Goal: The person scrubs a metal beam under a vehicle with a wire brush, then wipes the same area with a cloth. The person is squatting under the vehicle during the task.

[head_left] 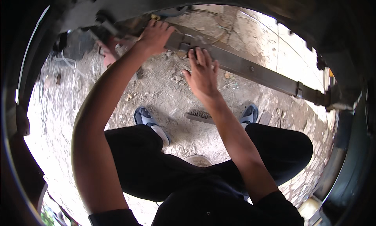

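Left grip (156,38) lay over the metal bar (268,72), its closure indeterminable; right grip (203,74), fingers extended, loosely spread, overlapped it. A brush (199,116) lay below.

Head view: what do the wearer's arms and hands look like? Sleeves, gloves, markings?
Short black sleeves on both arms: left sleeve, right sleeve. Below them, the left forearm and right forearm are uncovered. Left hand and right hand are gloveless, with slender fingers. No watch, cables or markings visible; fine detail is too soft to judge.
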Tool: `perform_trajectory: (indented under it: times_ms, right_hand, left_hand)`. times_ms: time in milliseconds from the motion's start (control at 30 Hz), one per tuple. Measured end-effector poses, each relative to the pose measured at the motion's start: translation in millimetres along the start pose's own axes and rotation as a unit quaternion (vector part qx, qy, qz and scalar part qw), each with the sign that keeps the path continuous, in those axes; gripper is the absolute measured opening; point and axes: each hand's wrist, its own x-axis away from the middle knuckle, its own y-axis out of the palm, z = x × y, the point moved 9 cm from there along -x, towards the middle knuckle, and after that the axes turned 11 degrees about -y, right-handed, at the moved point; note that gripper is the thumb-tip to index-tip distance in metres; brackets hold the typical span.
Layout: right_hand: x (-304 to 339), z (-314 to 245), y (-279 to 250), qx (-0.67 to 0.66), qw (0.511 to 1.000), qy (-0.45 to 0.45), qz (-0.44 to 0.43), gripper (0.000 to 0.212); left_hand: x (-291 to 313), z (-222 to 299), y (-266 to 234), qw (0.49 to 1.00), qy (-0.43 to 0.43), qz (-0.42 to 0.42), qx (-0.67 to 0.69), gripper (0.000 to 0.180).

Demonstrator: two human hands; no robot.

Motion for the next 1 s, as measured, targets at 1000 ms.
perform_trajectory:
  times_ms: [1000]
  right_hand:
    - [-14.3, 6.2, 6.7, 0.074, 0.997, -0.027, -0.005, 0.076]
  left_hand:
    - [-11.8, 7.3, 11.4, 0.999, 0.031, -0.022, -0.008, 0.072]
